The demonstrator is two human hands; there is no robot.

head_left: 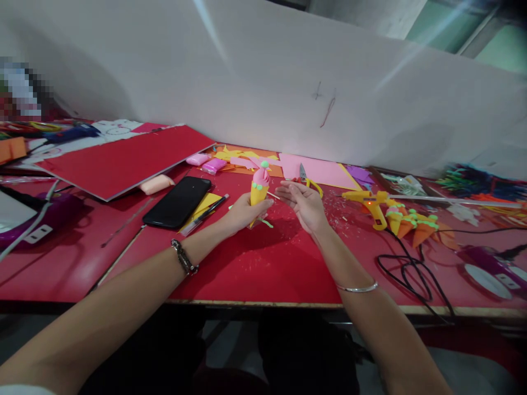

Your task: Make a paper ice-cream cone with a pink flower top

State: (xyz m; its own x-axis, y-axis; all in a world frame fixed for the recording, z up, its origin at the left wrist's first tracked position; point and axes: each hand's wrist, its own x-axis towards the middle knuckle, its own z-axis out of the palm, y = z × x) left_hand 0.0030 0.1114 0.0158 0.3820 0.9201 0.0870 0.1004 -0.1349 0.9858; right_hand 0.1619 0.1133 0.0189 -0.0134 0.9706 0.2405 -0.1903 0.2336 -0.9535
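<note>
My left hand (242,213) is closed around a yellow paper cone (258,196), held upright over the red table. Pink swirled material (261,176) fills the cone's top, with light green bits around its rim and a green ball (264,164) at the tip. Just right of the cone, my right hand (303,204) has its fingers stretched out toward it. A thin pale stick (273,196) shows between the cone and my right hand; what holds it is hard to make out. A green strip (267,224) hangs below my left hand.
A black phone (179,202) and a pen (209,214) lie left. Behind are scissors (303,172) and pink paper (317,171). At right are a yellow glue gun (371,207), finished cones (424,227) and a looped black cable (405,277). A red board (127,159) stands out at left.
</note>
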